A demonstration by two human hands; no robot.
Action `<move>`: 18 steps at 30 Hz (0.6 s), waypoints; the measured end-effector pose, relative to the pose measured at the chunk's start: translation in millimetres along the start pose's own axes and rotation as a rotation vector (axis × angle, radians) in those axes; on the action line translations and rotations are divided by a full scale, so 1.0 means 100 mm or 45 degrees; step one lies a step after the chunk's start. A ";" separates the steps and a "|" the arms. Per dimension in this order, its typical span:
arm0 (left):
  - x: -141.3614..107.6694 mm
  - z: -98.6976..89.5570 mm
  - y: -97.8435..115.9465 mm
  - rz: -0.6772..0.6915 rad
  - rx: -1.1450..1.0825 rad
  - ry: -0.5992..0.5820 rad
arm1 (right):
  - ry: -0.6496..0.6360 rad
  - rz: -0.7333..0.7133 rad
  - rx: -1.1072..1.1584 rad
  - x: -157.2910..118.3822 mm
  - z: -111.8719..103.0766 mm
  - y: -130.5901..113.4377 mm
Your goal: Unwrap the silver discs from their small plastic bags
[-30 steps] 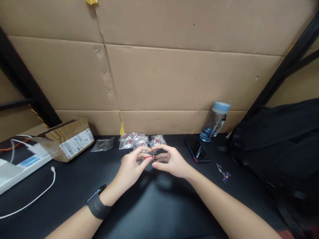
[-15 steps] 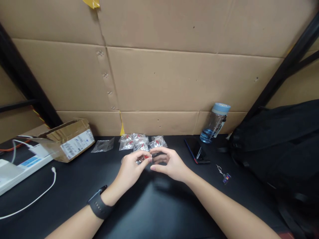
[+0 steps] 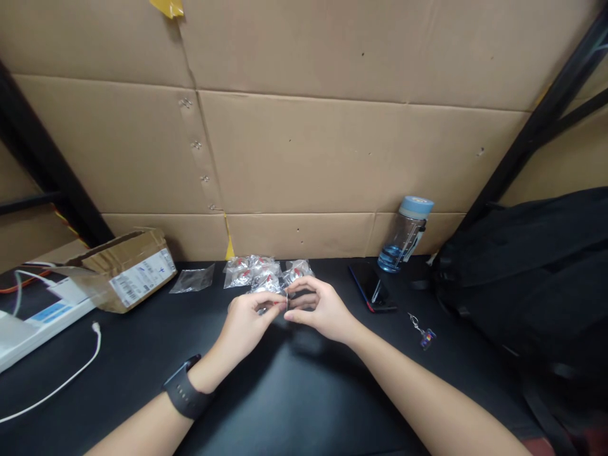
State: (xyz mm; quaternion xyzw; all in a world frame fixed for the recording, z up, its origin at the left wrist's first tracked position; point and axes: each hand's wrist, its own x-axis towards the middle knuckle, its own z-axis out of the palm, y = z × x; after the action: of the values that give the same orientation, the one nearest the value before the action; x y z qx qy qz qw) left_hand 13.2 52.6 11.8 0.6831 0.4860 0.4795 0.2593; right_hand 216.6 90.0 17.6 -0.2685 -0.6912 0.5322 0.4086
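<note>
My left hand [image 3: 247,323], with a black watch on its wrist, and my right hand [image 3: 318,310] meet over the black table. Between their fingertips they pinch a small metal ring with a red part [image 3: 283,303]; its details are too small to tell. Just behind the hands lies a cluster of several small clear plastic bags [image 3: 259,272] holding silver and red pieces. An empty-looking clear bag [image 3: 192,279] lies to their left.
A torn cardboard box [image 3: 121,269] and a white cable [image 3: 57,380] lie at the left. A blue water bottle [image 3: 403,233], a dark phone [image 3: 371,292] and a small keychain [image 3: 422,332] lie at the right, beside a black backpack [image 3: 532,272]. A cardboard wall stands behind.
Both hands have stayed together on the small piece, with only slight finger movement. The view has shifted a little.
</note>
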 end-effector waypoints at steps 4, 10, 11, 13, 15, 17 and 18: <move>0.01 -0.02 0.00 -0.041 -0.044 -0.034 | -0.013 -0.001 -0.011 -0.01 0.02 -0.01; 0.01 -0.06 0.06 0.061 0.274 -0.095 | -0.006 -0.044 -0.090 -0.02 0.03 -0.02; 0.02 -0.06 0.07 0.100 0.312 -0.096 | -0.005 -0.055 -0.110 -0.03 0.03 -0.03; 0.02 -0.06 0.06 0.194 0.366 -0.109 | -0.003 -0.076 -0.160 -0.03 0.03 -0.03; 0.02 -0.05 0.05 0.278 0.401 -0.136 | -0.009 -0.094 -0.201 -0.02 0.03 -0.04; 0.02 -0.04 0.04 0.317 0.426 -0.161 | -0.014 -0.107 -0.227 -0.02 0.03 -0.04; 0.02 -0.04 0.04 0.323 0.435 -0.171 | -0.017 -0.114 -0.239 -0.01 0.03 -0.04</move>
State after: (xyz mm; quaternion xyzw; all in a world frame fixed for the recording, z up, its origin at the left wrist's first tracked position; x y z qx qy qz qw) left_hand 11.7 52.4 17.6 0.8033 0.4519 0.3724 0.1090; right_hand 215.2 86.1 21.2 -0.2711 -0.7520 0.4480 0.4004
